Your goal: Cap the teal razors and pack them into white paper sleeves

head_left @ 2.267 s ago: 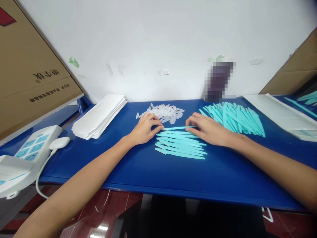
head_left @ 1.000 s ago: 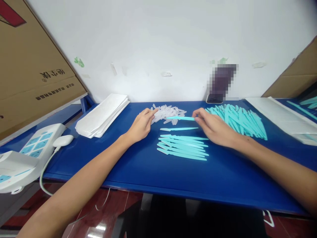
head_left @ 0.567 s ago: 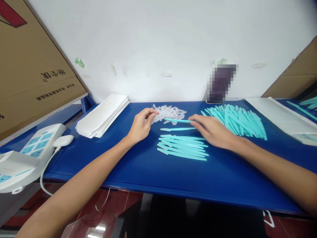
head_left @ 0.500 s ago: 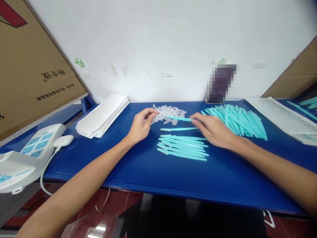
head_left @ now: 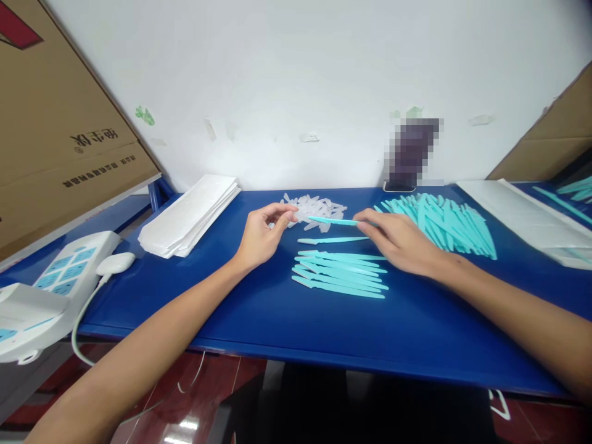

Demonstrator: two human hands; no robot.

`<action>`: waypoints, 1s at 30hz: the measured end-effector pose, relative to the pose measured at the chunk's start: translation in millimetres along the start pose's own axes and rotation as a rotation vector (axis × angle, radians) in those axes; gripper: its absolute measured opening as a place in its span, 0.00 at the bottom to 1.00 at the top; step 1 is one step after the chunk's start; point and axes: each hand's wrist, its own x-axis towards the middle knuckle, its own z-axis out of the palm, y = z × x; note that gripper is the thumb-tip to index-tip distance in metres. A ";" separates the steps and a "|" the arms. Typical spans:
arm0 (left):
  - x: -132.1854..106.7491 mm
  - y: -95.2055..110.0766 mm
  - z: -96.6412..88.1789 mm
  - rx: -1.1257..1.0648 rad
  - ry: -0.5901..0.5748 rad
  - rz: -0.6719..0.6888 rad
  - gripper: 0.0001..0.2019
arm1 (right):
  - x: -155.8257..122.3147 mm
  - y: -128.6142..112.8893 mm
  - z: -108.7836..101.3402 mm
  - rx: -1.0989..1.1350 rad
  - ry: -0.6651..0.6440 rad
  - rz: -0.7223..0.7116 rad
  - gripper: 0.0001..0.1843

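My right hand (head_left: 398, 242) pinches one end of a thin turquoise plastic stick (head_left: 330, 220), holding it level just above the blue table (head_left: 259, 308), its free tip pointing left. My left hand (head_left: 263, 234) is close to that tip, thumb and fingers pinched on a small clear cap (head_left: 283, 216) at the edge of a heap of clear caps (head_left: 313, 209). Below the hands lies a neat row of turquoise sticks (head_left: 340, 268), one set slightly apart at the top. A large loose heap of turquoise sticks (head_left: 439, 222) lies to the right.
A stack of white sleeves (head_left: 187, 216) lies at the left rear, a second white stack (head_left: 527, 219) at the right. A white machine with blue buttons (head_left: 41, 290) and a white corded mouse-like device (head_left: 115, 263) sit far left. Cardboard boxes (head_left: 55, 123) lean at both sides.
My right hand left one stick above the row, fetched another from the big heap and brought it left. My left hand reached into the cap heap and closed its fingers on a clear cap.
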 end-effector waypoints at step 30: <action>14.5 -13.8 -44.6 1.065 -0.537 0.322 0.19 | -4.0 -16.0 -2.7 -0.025 -0.308 -0.108 0.18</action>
